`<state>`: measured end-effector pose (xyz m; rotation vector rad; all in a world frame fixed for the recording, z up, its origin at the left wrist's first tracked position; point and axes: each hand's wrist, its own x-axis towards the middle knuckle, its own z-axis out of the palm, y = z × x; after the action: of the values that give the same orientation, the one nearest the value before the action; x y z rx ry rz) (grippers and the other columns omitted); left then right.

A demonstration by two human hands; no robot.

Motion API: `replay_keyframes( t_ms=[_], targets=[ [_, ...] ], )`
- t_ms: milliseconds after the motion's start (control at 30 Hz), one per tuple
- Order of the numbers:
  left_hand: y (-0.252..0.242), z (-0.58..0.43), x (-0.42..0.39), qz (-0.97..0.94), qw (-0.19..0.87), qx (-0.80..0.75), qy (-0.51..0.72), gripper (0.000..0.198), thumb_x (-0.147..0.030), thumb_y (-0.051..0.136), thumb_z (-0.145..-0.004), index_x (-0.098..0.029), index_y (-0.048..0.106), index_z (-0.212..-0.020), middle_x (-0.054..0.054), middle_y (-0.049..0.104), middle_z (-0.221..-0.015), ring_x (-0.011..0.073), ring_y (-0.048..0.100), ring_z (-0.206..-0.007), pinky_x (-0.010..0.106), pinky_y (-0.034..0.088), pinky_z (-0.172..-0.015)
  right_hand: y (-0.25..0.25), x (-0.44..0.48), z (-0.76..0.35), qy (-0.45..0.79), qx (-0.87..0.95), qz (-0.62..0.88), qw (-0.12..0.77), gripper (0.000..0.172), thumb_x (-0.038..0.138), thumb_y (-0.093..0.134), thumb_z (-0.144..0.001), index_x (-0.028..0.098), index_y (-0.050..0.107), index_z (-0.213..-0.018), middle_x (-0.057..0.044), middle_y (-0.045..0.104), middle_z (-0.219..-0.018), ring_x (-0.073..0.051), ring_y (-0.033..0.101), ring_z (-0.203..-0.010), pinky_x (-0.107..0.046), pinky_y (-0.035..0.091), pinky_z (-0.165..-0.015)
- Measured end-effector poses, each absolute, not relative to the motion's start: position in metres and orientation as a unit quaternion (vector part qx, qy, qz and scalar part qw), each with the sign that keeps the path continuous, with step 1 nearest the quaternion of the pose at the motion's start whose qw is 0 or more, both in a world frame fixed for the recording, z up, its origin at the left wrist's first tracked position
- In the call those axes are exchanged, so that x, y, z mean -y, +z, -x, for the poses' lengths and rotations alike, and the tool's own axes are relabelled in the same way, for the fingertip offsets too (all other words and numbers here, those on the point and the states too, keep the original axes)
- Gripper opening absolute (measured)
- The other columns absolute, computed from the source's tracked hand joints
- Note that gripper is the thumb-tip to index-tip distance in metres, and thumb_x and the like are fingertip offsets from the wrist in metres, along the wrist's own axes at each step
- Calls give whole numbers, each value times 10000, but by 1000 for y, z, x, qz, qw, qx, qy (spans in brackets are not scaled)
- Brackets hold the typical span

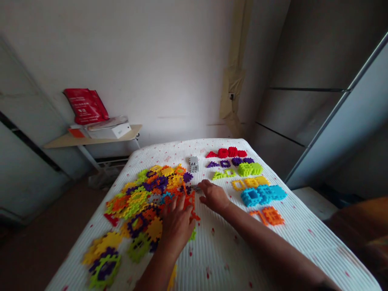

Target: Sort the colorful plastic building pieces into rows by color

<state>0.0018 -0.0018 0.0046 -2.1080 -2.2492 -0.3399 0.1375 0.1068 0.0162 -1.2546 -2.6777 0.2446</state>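
A heap of interlocking plastic waffle blocks (141, 202) in orange, yellow, purple and green covers the left of the white quilted mattress (230, 250). My left hand (177, 226) lies on its right side, fingers spread, beside an orange block (190, 202). My right hand (214, 197) is curled at the heap's edge, its fingertips at a small grey block (196, 188); whether they grip it is hidden. Sorted rows of red (227, 152), purple (226, 163), lime (250, 169), yellow (250, 183), blue (262, 195) and orange (270, 216) blocks lie to the right. A grey stack (194, 163) stands beyond my hands.
A wooden shelf (91, 139) at the far left holds a red bag (85, 106) and a white box (110, 130). A grey wardrobe door (333, 117) stands at the right. The mattress edges drop to a brown floor (45, 250).
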Motion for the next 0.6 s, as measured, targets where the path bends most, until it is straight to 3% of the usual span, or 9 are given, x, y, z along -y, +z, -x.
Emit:
replay_keyframes(
  t_ms=[167,400,500,600],
  targets=[
    [21,-3,9,678,8,731,-75,326,-293,533,-776,-254,647,-1079,95,487,-1352,309,392,-1255,497,299,-1011,3,-116,-123,72,890,443,79,430,280,552,-788,202,481,-1204,-98,524,-1232,-204,588,-1028,-268,466,-784],
    [67,3,-17,738,22,671,-66,260,-268,462,-829,-206,657,-990,98,608,-1129,266,499,-1107,423,364,-956,-3,-122,-118,66,884,457,75,295,380,463,-875,202,528,-1102,-85,577,-1090,-208,628,-904,-280,462,-702],
    [64,11,-55,731,3,681,-43,225,-258,485,-811,-193,656,-942,104,630,-1047,267,524,-1068,414,379,-932,-2,-123,-114,67,882,461,75,274,402,444,-896,202,559,-1043,-82,585,-1051,-204,633,-883,-274,454,-682],
    [49,21,-89,727,-2,686,-33,268,-203,528,-762,-205,638,-1006,99,621,-1118,265,511,-1110,409,384,-930,-1,-124,-113,67,880,465,73,247,384,468,-891,198,575,-1014,-78,589,-1031,-195,637,-866,-259,446,-658]
  ],
)
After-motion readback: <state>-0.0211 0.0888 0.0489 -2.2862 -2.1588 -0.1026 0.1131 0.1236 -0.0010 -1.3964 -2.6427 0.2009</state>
